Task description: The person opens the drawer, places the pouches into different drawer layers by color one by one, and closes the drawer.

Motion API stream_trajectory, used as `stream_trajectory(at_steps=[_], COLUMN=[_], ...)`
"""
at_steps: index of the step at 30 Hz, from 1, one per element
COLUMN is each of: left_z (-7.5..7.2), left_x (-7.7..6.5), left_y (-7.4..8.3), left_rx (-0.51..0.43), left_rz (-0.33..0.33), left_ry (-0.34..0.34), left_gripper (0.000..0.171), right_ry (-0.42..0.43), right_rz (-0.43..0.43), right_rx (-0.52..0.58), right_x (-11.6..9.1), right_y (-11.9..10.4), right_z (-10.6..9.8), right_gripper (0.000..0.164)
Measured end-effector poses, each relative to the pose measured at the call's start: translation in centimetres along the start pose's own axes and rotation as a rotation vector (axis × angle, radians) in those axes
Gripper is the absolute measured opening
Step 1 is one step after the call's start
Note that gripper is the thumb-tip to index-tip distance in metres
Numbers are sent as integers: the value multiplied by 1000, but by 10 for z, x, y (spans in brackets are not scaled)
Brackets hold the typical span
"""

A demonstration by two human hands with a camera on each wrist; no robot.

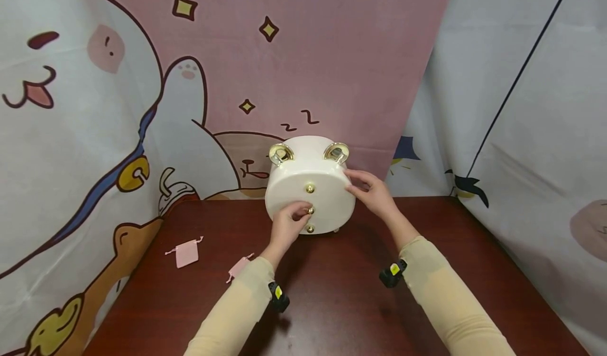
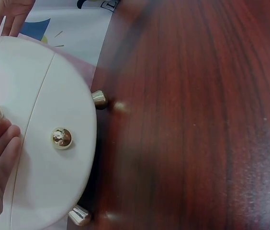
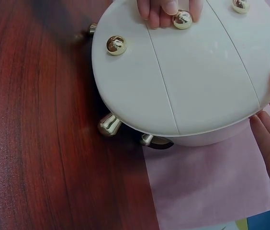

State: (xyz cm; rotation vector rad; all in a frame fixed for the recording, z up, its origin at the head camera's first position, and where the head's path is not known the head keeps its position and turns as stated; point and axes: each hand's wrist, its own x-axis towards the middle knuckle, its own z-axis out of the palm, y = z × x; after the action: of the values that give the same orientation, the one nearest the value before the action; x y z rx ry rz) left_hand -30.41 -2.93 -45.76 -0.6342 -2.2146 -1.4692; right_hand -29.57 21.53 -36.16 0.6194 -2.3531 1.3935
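A white rounded jewelry box (image 1: 286,190) stands upright on the table, its front split into three drawers with a gold knob on each. My left hand (image 1: 287,221) pinches the middle knob (image 3: 182,19) between thumb and fingers. The lower knob (image 2: 61,138) shows bare beside it in the left wrist view. My right hand (image 1: 374,193) holds the box's upper right edge, thumb tip on the front face and fingers along the side. Short gold feet (image 3: 109,125) hold the box up. Two gold bell-like ears (image 1: 336,151) top it.
Two small pink drawstring pouches lie left of the box: one pouch (image 1: 187,254) farther left, another pouch (image 1: 239,266) partly behind my left sleeve. A printed cloth (image 1: 360,56) hangs behind the dark red wooden table (image 1: 351,303).
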Motion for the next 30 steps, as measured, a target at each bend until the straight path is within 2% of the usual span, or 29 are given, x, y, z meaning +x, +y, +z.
stream_trajectory(at_steps=[4,8,15,18,24,30], left_z=[0,-1,-5,-5,-1,3], left_x=[-5,-11,-23,-28,-34,-36], left_y=[-1,-4,-14,-17,-22,-28], left_rx=[-23,-41,-9,11,21,-11], left_rz=[10,17,29,20,-20,-61], left_ry=[-9,17,48,22,-75,-139], left_gripper=[28,28,26,27,30,31], right_ry=[12,19,18,14,15,16], right_rz=[-9,-10,-10,1,-3,-13], right_rx=[-7,-7,-9,-11,4,16], right_x=[0,0,0,0,-1,-1], right_y=[1,1,3,3,3,3], right_z=[1,2,1,1,1,2], right_gripper=[41,40,40,40,40,40])
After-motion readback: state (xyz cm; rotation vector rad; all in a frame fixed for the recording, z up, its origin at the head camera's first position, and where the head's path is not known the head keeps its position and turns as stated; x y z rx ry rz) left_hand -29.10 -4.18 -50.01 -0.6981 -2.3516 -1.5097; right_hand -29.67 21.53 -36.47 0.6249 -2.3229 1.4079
